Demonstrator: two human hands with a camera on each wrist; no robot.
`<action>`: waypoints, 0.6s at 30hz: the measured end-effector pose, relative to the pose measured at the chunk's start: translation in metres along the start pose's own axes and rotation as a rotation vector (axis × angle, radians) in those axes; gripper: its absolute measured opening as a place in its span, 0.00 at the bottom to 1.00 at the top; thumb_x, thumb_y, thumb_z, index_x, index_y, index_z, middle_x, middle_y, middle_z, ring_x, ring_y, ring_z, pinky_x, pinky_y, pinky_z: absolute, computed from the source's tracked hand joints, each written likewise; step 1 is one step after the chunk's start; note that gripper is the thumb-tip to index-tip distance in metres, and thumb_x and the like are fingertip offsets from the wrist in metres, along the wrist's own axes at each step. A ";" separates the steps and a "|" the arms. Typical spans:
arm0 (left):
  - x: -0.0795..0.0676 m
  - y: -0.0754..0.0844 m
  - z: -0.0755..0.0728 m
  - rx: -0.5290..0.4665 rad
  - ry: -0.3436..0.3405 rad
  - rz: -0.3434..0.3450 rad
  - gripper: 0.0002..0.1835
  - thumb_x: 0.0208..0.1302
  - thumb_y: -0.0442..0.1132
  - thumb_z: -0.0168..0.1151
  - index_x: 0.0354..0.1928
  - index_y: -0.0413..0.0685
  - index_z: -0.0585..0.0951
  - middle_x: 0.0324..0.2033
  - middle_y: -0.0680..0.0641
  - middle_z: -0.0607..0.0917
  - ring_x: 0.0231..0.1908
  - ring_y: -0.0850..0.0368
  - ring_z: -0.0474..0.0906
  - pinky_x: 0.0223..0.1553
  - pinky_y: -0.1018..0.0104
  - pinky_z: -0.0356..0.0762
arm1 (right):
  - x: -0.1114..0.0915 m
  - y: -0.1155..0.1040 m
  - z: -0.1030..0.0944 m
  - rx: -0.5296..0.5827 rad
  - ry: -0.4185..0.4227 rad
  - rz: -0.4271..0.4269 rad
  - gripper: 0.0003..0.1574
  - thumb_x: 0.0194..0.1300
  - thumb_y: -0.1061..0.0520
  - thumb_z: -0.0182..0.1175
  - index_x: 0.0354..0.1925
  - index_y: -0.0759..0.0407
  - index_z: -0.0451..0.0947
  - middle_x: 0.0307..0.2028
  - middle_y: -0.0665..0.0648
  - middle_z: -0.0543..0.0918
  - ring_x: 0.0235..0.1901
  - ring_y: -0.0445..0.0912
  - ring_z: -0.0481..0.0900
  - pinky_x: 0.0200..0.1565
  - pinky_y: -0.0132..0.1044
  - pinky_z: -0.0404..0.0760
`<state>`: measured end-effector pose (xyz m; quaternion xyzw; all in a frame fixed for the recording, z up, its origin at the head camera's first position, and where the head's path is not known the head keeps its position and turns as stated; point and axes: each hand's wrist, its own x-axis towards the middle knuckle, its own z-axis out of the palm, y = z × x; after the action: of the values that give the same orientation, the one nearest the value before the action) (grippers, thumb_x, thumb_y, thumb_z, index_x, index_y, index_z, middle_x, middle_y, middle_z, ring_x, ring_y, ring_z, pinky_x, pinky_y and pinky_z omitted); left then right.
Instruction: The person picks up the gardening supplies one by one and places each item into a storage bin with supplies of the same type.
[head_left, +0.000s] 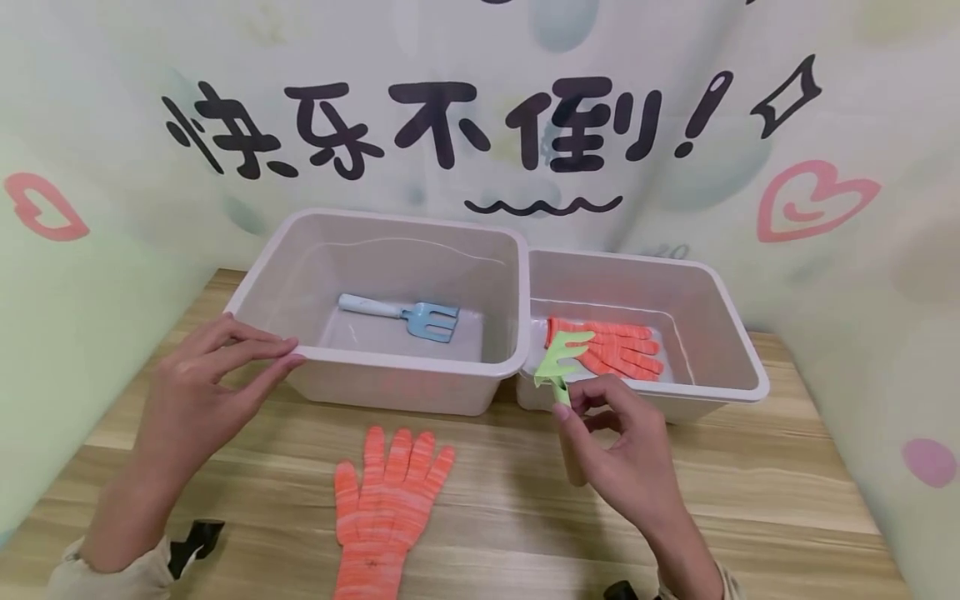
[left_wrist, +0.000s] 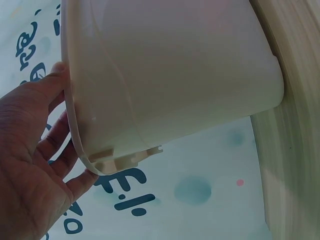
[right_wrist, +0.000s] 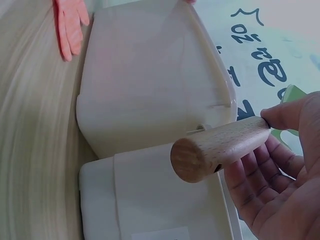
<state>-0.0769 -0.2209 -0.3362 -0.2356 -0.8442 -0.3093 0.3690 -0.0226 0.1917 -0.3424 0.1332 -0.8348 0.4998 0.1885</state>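
Note:
My left hand holds the front left corner of the larger white plastic bin, with thumb and fingers at its rim. Inside that bin lies a blue hand fork with a pale handle. In my right hand is a small green hand rake, gripped near where its head meets the wooden handle. The rake's head is above the front rim of the smaller white bin. An orange knitted glove lies in this smaller bin.
A second orange glove lies flat on the wooden table, in front of the larger bin. Both bins stand side by side against a printed cloth backdrop with black lettering.

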 end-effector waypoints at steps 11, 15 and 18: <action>0.001 0.002 -0.001 0.020 0.003 0.004 0.32 0.71 0.67 0.63 0.38 0.44 0.94 0.30 0.46 0.89 0.43 0.81 0.74 0.37 0.82 0.61 | 0.012 -0.001 0.004 0.013 0.019 -0.020 0.12 0.62 0.68 0.72 0.39 0.53 0.85 0.32 0.50 0.83 0.34 0.39 0.82 0.37 0.29 0.86; 0.001 0.002 -0.001 0.017 0.002 0.002 0.32 0.71 0.67 0.63 0.38 0.43 0.94 0.30 0.45 0.90 0.43 0.80 0.74 0.40 0.84 0.61 | 0.015 -0.003 0.005 0.008 0.023 -0.016 0.11 0.63 0.67 0.72 0.39 0.53 0.84 0.33 0.49 0.84 0.34 0.39 0.82 0.37 0.30 0.86; 0.001 0.001 -0.001 0.011 -0.002 -0.001 0.32 0.71 0.67 0.62 0.38 0.43 0.94 0.30 0.45 0.90 0.43 0.80 0.74 0.43 0.86 0.61 | 0.018 -0.002 0.006 0.014 0.020 -0.005 0.10 0.63 0.67 0.72 0.39 0.54 0.84 0.33 0.49 0.84 0.35 0.39 0.82 0.37 0.31 0.86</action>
<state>-0.0763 -0.2204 -0.3347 -0.2337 -0.8464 -0.3046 0.3691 -0.0388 0.1849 -0.3347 0.1318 -0.8290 0.5064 0.1971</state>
